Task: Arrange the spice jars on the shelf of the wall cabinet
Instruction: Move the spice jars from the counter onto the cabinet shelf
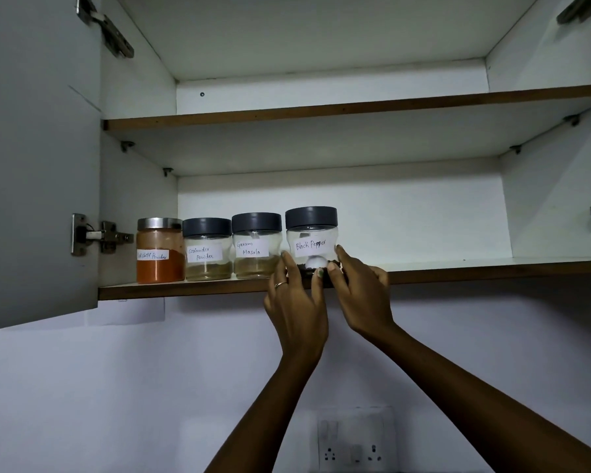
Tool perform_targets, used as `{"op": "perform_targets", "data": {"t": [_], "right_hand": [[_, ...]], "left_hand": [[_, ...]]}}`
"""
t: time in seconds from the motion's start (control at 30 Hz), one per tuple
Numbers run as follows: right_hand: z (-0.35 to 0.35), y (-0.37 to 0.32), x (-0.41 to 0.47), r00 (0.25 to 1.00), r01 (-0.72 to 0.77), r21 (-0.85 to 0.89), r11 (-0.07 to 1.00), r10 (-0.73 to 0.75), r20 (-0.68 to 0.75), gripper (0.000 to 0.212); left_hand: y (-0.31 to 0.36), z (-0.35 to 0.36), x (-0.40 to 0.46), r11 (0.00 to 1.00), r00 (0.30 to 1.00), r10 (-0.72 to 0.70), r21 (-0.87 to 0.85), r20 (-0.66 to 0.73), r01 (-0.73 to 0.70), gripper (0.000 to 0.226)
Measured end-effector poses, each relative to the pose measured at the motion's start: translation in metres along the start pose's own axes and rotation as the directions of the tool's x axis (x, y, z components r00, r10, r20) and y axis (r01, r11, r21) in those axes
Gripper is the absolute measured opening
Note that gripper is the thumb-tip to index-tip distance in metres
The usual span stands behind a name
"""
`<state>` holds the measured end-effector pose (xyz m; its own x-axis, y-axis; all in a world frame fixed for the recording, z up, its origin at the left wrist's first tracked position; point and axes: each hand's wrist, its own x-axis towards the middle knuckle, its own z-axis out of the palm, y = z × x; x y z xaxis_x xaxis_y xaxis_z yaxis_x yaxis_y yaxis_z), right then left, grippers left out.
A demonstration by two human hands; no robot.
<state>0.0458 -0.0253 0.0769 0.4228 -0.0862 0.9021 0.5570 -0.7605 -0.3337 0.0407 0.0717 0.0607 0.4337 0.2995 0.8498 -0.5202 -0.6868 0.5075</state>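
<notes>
Several spice jars stand in a row at the left of the lower shelf point(458, 269). From the left: a red chilli powder jar point(159, 250) with a steel lid, a coriander powder jar point(207, 249), a garam masala jar point(256, 245), and a black pepper jar point(311, 238), the last three with dark grey lids. The black pepper jar sits at the shelf's front edge. My left hand point(296, 302) grips its lower left side, with a ring on one finger. My right hand point(360, 291) grips its lower right side. My fingers hide the jar's base.
The left cabinet door point(38, 165) hangs open beside the jars. The upper shelf point(355, 109) holds nothing visible. The lower shelf has bare room to the right of the black pepper jar. A wall socket plate point(354, 442) sits below on the wall.
</notes>
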Motion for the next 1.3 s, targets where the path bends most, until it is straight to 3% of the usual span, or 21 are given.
{"op": "perform_targets", "data": {"t": [0.33, 0.63, 0.9, 1.2, 1.3], "right_hand": [[0.014, 0.002, -0.003, 0.997, 0.011, -0.166, 0.986, -0.025, -0.077, 0.043], [0.015, 0.003, -0.003, 0.996, 0.010, -0.186, 0.983, -0.025, -0.082, 0.043], [0.000, -0.005, 0.003, 0.998, -0.026, 0.026, 0.999, 0.027, -0.055, 0.047], [-0.026, -0.006, -0.007, 0.999, -0.041, 0.147, 0.988, 0.041, 0.005, 0.038], [-0.027, 0.002, -0.017, 1.000, -0.010, 0.125, 0.992, 0.011, -0.009, 0.035]], "left_hand": [[-0.007, 0.005, 0.003, 1.000, 0.999, 0.001, 0.018, -0.037, 0.000, 0.050], [-0.010, 0.005, 0.001, 1.000, 0.999, -0.002, 0.019, -0.040, 0.003, 0.050], [-0.007, -0.011, 0.009, 0.998, 0.997, 0.060, -0.023, -0.040, -0.061, 0.043], [-0.027, -0.030, -0.031, 0.964, 0.974, 0.193, 0.160, 0.114, -0.210, 0.051], [-0.052, -0.038, -0.077, 0.905, 0.936, 0.253, 0.281, 0.246, -0.319, 0.048]]}}
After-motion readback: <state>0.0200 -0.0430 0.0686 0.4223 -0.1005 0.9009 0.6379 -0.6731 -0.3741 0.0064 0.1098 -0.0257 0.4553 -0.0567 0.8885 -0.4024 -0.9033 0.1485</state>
